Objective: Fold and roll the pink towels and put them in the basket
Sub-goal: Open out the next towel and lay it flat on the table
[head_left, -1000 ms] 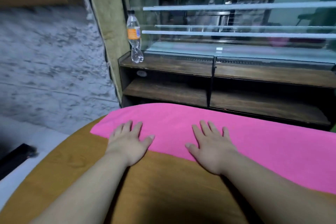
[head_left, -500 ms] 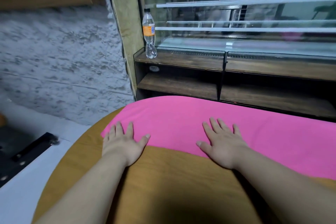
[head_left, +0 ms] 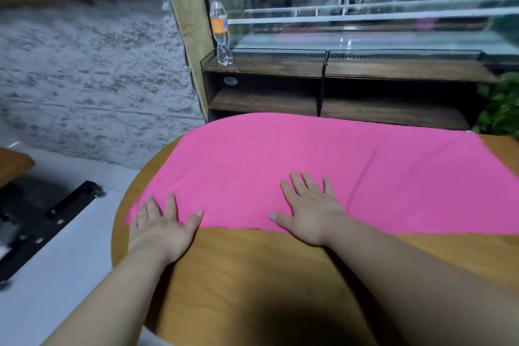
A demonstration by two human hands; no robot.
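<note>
A pink towel (head_left: 323, 166) lies spread flat across the far half of a round wooden table (head_left: 252, 275). My left hand (head_left: 161, 229) rests flat with straight fingers on the towel's near left corner. My right hand (head_left: 310, 209) presses flat on the towel's near edge, about a hand's width to the right of the left one. Neither hand holds anything. No basket is in view.
Behind the table stands a dark wooden shelf unit (head_left: 309, 70) under a glass display case. A plastic bottle (head_left: 222, 34) with an orange label stands on its left end. A green plant (head_left: 502, 104) sits at the right edge. Grey stone wall and black bars lie left.
My left hand has slid left along the near edge to the towel's corner. The right hand stays flat on the towel. My view has shifted left, so the towel's right end shows.
</note>
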